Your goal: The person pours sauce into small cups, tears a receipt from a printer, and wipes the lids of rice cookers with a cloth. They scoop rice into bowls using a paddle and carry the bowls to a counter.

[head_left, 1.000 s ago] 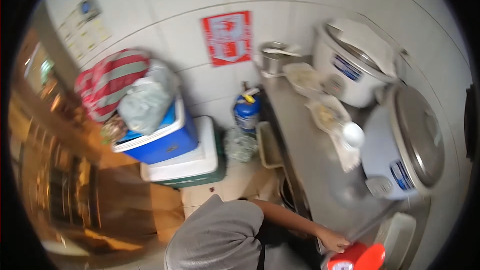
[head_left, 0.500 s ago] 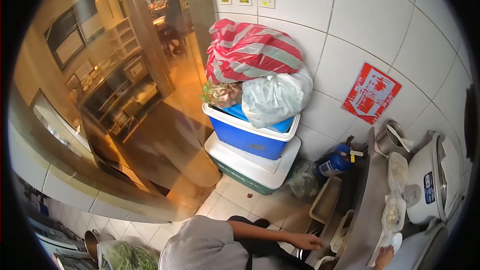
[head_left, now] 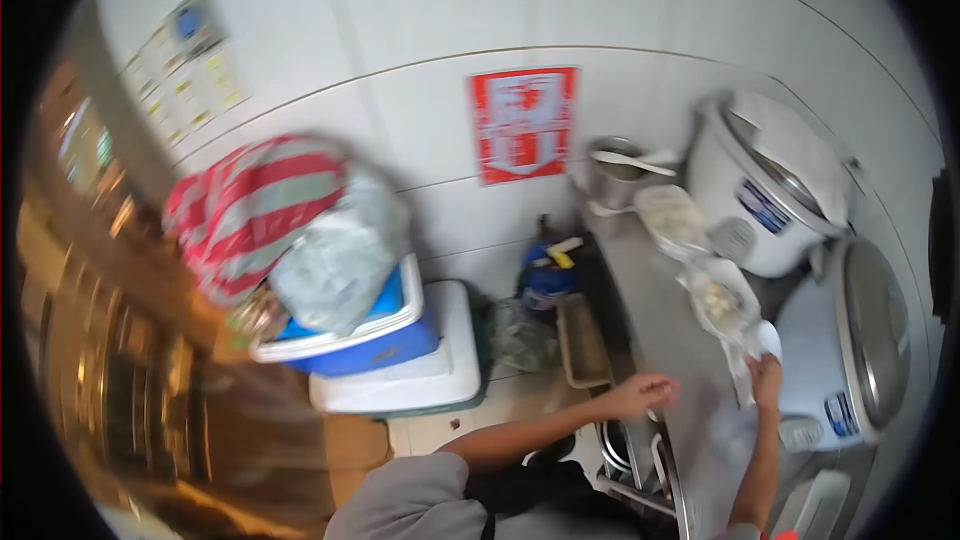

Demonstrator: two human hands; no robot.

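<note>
My right hand point(head_left: 765, 381) is closed on a white rounded scoop point(head_left: 768, 339), whose handle the fingers hide. Just beyond it on the metal counter point(head_left: 655, 312) lies a clear bag or tray with pale food point(head_left: 720, 302), and farther back a second pale food pack point(head_left: 670, 218). My left hand point(head_left: 643, 395) hovers by the counter's near edge, its fingers curled and no object visible in them. Beside my right hand stands a white rice cooker point(head_left: 815, 365) with a metal lid; another rice cooker point(head_left: 755, 205) stands behind it, with a white cloth over its lid.
A metal pot point(head_left: 617, 165) with a white utensil across it stands at the counter's far end. A blue fire extinguisher point(head_left: 546, 280) and a tan tray point(head_left: 582, 342) are below. Left, a striped bag point(head_left: 265, 205) and a pale bag point(head_left: 335, 265) top a blue cooler point(head_left: 385, 345).
My view has swung right toward the counter, with blur. Both hands appear higher in view. My right hand keeps hold of the white scoop, and my left hand stays curled.
</note>
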